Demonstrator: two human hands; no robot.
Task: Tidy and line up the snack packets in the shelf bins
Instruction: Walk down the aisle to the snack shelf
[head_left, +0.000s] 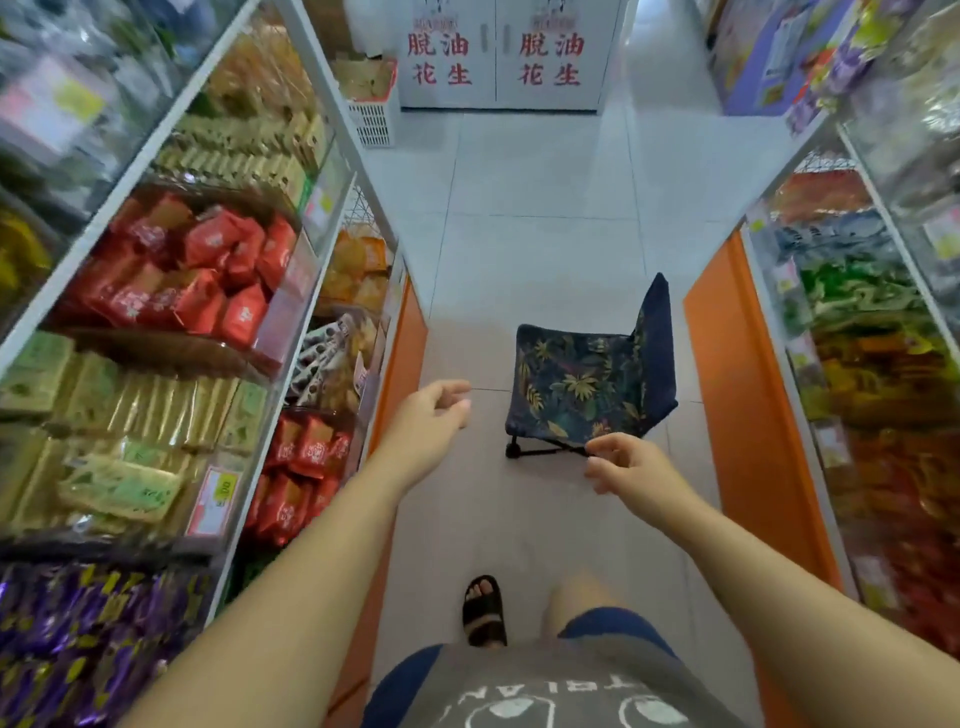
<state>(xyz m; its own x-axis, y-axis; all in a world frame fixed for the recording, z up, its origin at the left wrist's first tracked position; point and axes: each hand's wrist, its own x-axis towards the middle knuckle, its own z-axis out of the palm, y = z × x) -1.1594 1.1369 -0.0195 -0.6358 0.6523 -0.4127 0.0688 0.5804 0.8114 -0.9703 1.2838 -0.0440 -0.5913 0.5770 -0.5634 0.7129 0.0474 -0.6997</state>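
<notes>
Snack packets fill the bins on both sides of the aisle. On the left shelving, red packets (208, 270) lie jumbled in a clear bin, green-and-gold packets (119, 483) sit nearer below them, and purple packets (78, 623) are nearest. Mixed packets (872, 322) on the right shelving are blurred.

Neither of the 2 hands touches a packet. The left hand (431, 421) is over the floor beside the left shelf, fingers loosely curled, holding nothing. The right hand (623, 467) is mid-aisle, fingers relaxed and apart, also holding nothing.

A leaf-patterned folding chair (582, 384) stands on the tiled floor (519, 208) just beyond the right hand. A black sandal (483, 610) is near. A white basket (371, 122) and a white cabinet (498, 52) with red characters stand far.
</notes>
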